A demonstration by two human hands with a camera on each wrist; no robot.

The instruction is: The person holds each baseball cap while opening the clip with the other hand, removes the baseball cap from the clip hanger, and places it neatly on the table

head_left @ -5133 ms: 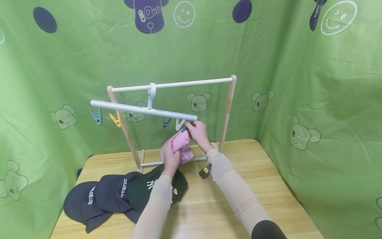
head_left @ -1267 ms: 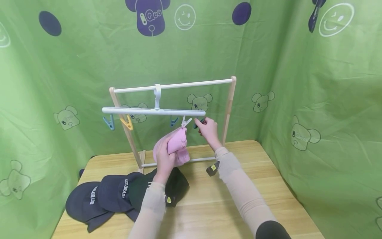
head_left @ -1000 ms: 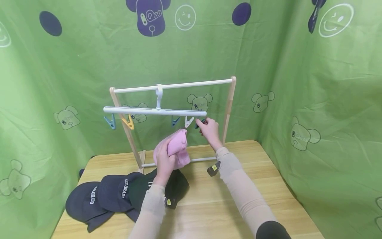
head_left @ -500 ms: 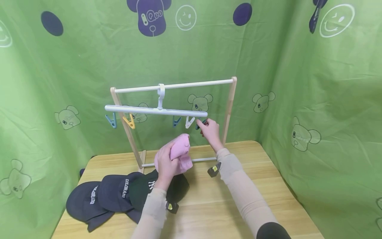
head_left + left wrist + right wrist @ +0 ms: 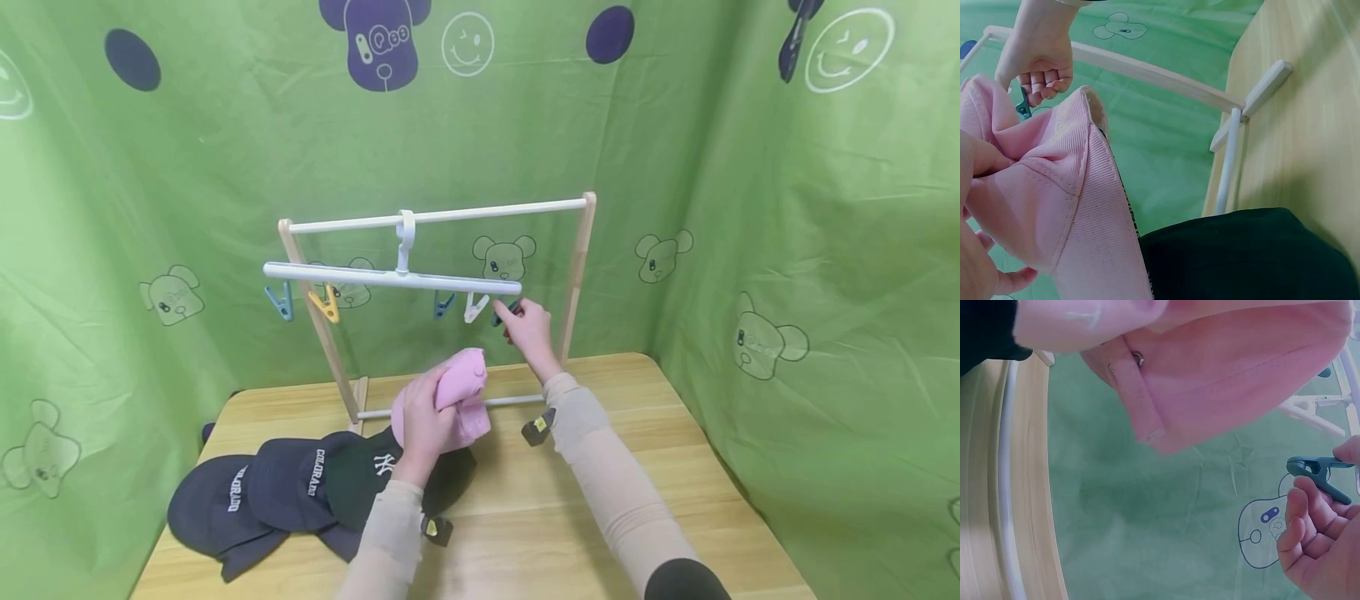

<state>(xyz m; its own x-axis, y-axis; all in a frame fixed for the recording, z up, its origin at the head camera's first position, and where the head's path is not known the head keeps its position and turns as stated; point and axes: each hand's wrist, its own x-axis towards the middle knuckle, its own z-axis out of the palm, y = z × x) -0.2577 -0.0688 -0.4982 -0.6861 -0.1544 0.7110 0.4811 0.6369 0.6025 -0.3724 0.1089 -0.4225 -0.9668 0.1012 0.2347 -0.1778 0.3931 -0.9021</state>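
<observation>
My left hand (image 5: 429,423) grips a folded pink baseball cap (image 5: 462,380), its fingers dug into the crown fabric. The cap is below the hanger's right half, apart from the clips. My right hand (image 5: 531,328) pinches the handles of a dark teal clothespin (image 5: 1317,467) at the right end of a white hanger (image 5: 345,275). In the right wrist view, thumb and fingers press the clothespin from both sides, with no cloth in it. Beside it hang a white clothespin (image 5: 476,307) and a blue clothespin (image 5: 444,306).
The hanger hooks over the top bar (image 5: 495,212) of a wooden rack. A yellow clothespin (image 5: 327,304) and another blue clothespin (image 5: 281,301) hang at its left. Two navy caps (image 5: 206,504) and a dark green cap (image 5: 356,479) overlap on the wooden table (image 5: 570,517).
The pink cap, earlier up at the hanger's right end with both hands, has dropped away in my left hand. My right hand has shifted right, still pinching the teal clothespin; the hanger has moved right.
</observation>
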